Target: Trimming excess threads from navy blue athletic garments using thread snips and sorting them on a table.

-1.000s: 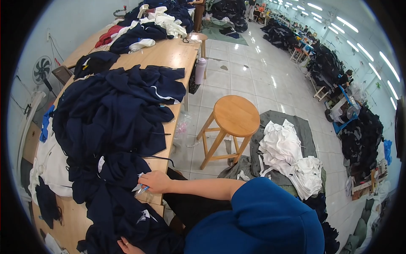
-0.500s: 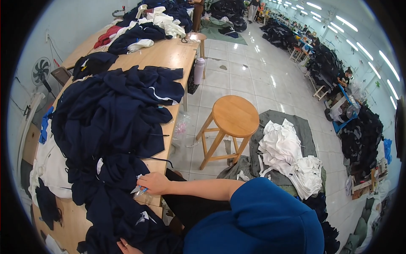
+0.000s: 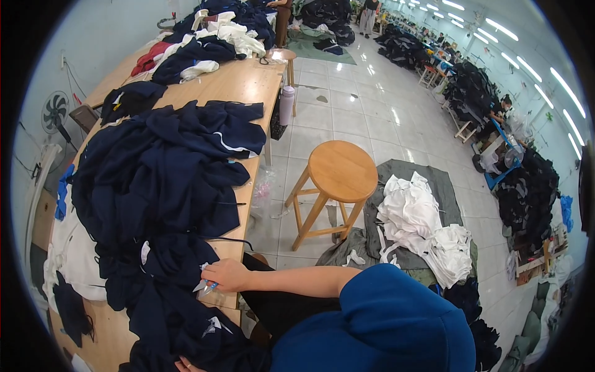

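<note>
My right hand (image 3: 225,274) is closed around small thread snips (image 3: 208,286) with pale metal blades and some blue on them. The blades point left over the table edge, beside a navy garment (image 3: 167,322). At the lower edge of the view my left hand (image 3: 189,365) is partly cut off. Its fingers, one with a ring, are closed on a fold of that garment. A small white label (image 3: 214,326) shows on the cloth between the hands. Beyond them a large heap of navy garments (image 3: 161,167) covers the table, with a dark cord (image 3: 229,239) trailing off it.
The wooden table (image 3: 235,80) carries more navy, white and red clothes at its far end. A round wooden stool (image 3: 343,170) stands on the tiled floor. White garments (image 3: 412,211) lie on a grey sheet (image 3: 449,186). A lilac bottle (image 3: 286,105) is beside the table.
My left hand has slid slightly down and right on the garment. The right hand still holds the snips at nearly the same spot. The whole view has shifted a little.
</note>
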A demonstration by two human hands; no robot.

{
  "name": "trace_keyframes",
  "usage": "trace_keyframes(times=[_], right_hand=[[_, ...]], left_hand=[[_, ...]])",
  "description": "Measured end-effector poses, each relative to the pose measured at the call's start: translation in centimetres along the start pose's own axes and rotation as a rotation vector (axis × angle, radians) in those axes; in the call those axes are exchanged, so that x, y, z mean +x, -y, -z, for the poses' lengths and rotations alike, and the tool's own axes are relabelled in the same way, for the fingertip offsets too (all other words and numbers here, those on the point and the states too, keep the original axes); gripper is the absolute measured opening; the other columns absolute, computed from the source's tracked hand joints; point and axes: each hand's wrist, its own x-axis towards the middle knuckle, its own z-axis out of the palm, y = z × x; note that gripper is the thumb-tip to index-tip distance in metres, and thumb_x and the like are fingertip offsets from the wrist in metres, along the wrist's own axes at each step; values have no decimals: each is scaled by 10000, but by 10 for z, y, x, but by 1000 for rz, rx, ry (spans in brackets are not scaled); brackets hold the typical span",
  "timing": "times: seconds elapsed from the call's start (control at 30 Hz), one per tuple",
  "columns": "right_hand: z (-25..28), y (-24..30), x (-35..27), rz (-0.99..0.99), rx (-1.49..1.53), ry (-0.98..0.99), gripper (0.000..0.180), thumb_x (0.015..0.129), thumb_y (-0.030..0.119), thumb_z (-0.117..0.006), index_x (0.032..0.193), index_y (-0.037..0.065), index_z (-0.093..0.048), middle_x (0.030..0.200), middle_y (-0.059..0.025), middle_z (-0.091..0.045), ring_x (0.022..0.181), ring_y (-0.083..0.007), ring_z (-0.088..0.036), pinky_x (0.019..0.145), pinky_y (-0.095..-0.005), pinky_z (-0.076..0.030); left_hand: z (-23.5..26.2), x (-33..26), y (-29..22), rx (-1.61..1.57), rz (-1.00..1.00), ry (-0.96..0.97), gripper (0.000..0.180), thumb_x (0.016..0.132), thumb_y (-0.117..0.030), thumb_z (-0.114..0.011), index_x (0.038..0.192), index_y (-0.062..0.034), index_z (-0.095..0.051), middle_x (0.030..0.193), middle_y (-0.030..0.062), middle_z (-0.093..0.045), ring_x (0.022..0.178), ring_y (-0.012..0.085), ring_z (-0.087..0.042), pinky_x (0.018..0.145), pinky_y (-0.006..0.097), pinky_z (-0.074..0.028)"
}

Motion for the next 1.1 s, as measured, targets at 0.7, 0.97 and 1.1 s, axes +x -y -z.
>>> trace_keyframes(times=[0.7, 0.97, 1.1], right_hand=[[0, 1, 2, -12, -7, 10, 171, 724, 164, -603, 855, 90, -521, 768, -56, -527, 681, -227, -567, 592, -330, -459], [3, 2, 2, -7, 16, 16, 162, 721, 146, -594, 848, 89, -511, 749, -59, -516, 669, -233, -559, 589, -335, -454], [2, 2, 2, 3, -1, 7, 160, 720, 141, -593, 848, 90, -510, 750, -56, -517, 666, -231, -559, 582, -333, -453]], left_hand=[[0, 3, 13, -3, 29, -34, 384, 873, -216, -547, 1061, 118, -566, 1173, 281, -530, 1056, 356, -513, 959, 369, -373], [-1, 1, -3, -85, -13, -5, 340, 878, -184, -558, 996, 135, -561, 1014, 263, -589, 890, 322, -531, 864, 361, -412], [-3, 0, -3, -73, -52, -36, 339, 878, -185, -560, 972, 140, -557, 977, 256, -592, 863, 317, -524, 848, 364, -413]])
